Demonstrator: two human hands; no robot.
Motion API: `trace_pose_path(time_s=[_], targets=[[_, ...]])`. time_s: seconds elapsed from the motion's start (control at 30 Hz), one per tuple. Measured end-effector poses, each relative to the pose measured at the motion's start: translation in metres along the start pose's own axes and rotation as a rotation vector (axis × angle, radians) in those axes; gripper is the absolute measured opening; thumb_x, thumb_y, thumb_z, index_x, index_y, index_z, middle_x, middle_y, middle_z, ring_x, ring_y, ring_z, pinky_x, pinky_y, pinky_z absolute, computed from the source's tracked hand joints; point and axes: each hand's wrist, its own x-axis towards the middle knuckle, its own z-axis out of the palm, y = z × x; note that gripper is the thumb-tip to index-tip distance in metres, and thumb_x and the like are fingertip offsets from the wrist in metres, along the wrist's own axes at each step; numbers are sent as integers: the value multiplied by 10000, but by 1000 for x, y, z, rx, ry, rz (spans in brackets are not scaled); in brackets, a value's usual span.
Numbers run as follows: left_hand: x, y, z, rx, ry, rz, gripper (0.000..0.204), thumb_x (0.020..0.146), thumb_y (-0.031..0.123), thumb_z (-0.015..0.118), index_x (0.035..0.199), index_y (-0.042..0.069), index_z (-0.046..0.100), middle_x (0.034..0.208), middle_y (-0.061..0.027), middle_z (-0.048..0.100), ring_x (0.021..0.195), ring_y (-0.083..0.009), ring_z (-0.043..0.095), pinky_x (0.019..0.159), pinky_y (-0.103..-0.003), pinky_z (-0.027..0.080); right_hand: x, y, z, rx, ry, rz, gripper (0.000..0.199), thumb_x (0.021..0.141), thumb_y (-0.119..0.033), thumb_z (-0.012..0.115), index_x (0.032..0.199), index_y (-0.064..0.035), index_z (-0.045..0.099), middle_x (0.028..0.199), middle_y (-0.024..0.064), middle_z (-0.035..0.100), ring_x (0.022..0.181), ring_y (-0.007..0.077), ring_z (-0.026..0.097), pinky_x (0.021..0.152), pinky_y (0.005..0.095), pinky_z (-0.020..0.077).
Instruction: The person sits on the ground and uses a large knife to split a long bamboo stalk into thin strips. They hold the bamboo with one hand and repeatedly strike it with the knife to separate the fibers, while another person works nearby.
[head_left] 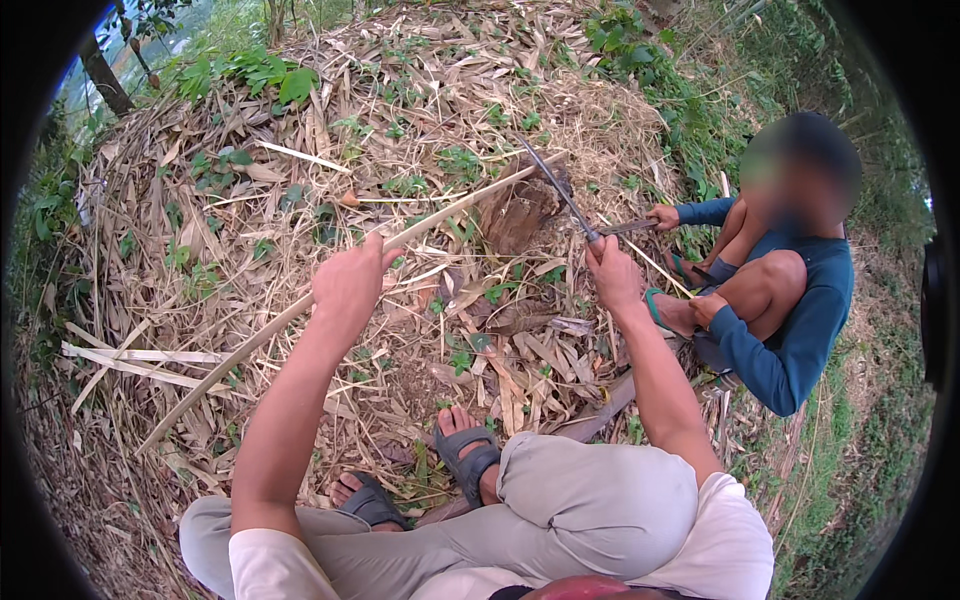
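My left hand point(348, 282) is closed around a long, pale bamboo strip point(450, 214). The strip slants from the lower left of the view up to a short wooden stump point(516, 218), where its far end meets the stump's top. In my right hand point(614, 274) is the handle of a machete point(566, 194). Its dark, narrow blade points up and to the left, over the stump beside the strip's far end. Whether the blade touches the strip I cannot tell.
On the right a co-worker point(800, 290) in a teal top squats close by, holding a knife point(630, 226) and a thin strip point(660, 265). Split bamboo pieces point(150, 356) lie at the left. Dry leaves point(400, 110) cover the slope. My sandalled feet point(468, 458) are below the stump.
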Motion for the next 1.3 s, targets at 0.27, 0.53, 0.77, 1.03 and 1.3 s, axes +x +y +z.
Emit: trace_pose_path(time_s=[0.27,0.53,0.77,1.03,1.3], targets=[[8,-2,4,-35,-52,-18,490,1015,549,422,988,75,542,663,-133,656,673,-359,678,561,-479,521,9,-2,7,444,-282,209,451,982,-470,570,901,-27,550,745,245,669,762,477,653,670,544,492],[5,-6,27,-74,-67,-7,522,1018,556,408,992,54,551,690,-152,673,667,-370,682,577,-482,533,-1,-17,8,165,-93,214,562,940,-584,585,983,-27,638,734,236,670,726,467,653,659,513,489],[7,-13,24,-32,-32,-39,510,1001,569,435,979,70,538,644,-146,653,615,-370,667,530,-474,516,-10,-80,-66,425,267,-310,351,912,-353,734,961,-42,579,598,136,578,574,317,637,524,384,486],[13,-2,20,10,29,-7,489,1004,561,431,932,85,515,584,-102,628,561,-339,662,468,-446,505,-14,20,18,-44,-124,215,532,955,-529,587,1004,1,596,737,238,659,753,466,661,672,514,509],[14,-5,32,-56,-44,5,504,1012,554,419,961,70,546,637,-119,661,613,-337,685,509,-451,524,-15,-11,-8,230,-95,277,544,960,-536,590,877,0,635,626,194,590,613,384,607,620,471,461]])
